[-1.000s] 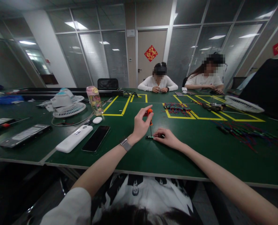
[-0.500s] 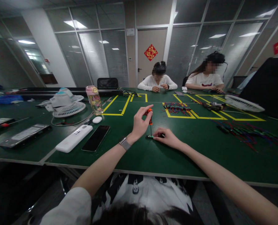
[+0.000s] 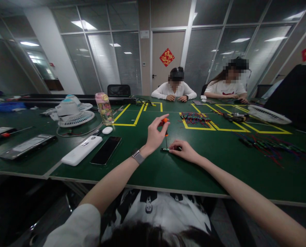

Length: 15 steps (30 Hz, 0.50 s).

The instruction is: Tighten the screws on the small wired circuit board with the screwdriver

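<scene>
My left hand point(image 3: 155, 133) is closed round the orange handle of a screwdriver point(image 3: 166, 141), which stands upright with its shaft pointing down. The tip meets a small green circuit board point(image 3: 164, 149) lying on the table. My right hand point(image 3: 183, 151) pinches the board's right end and steadies it against the tabletop; its fingers cover that end. Beyond my hands lies a bunch of similar boards with red and blue wires point(image 3: 195, 118), inside a yellow taped box.
To the left are a black phone point(image 3: 105, 151), a white power bank point(image 3: 82, 150), a drink bottle point(image 3: 105, 109) and a white fan point(image 3: 75, 113). More wired boards point(image 3: 273, 143) lie at right. Two people sit across the green table point(image 3: 142, 175).
The fingers of my left hand have shifted slightly on the screwdriver's handle. My right hand and the board stay in place. One person across the table has lowered a hand.
</scene>
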Motion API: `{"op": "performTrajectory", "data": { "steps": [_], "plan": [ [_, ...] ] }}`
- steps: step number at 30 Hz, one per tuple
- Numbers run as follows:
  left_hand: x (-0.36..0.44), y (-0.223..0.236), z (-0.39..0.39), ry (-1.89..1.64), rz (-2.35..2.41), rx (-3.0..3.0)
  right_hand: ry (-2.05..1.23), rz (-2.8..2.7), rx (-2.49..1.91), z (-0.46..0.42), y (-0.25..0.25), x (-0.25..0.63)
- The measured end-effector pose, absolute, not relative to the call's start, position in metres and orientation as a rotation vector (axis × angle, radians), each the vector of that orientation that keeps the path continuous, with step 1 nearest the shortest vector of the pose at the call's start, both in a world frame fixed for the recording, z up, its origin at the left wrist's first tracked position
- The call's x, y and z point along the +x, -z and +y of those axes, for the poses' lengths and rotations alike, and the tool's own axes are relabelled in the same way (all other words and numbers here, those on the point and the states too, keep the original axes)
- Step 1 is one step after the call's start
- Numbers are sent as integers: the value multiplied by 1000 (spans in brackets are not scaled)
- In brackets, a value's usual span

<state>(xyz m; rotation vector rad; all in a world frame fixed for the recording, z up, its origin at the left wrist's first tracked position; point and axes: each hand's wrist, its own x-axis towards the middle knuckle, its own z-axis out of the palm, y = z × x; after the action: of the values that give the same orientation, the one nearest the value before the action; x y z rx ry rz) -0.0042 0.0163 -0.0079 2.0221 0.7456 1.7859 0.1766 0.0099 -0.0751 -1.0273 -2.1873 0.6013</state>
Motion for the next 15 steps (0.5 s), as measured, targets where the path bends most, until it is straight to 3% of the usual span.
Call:
{"op": "performTrajectory", "data": {
  "steps": [15],
  "plan": [
    [-4, 8, 14, -1765, 693, 1979, -598, -2180, -1037, 9, 74, 176]
  ]
}}
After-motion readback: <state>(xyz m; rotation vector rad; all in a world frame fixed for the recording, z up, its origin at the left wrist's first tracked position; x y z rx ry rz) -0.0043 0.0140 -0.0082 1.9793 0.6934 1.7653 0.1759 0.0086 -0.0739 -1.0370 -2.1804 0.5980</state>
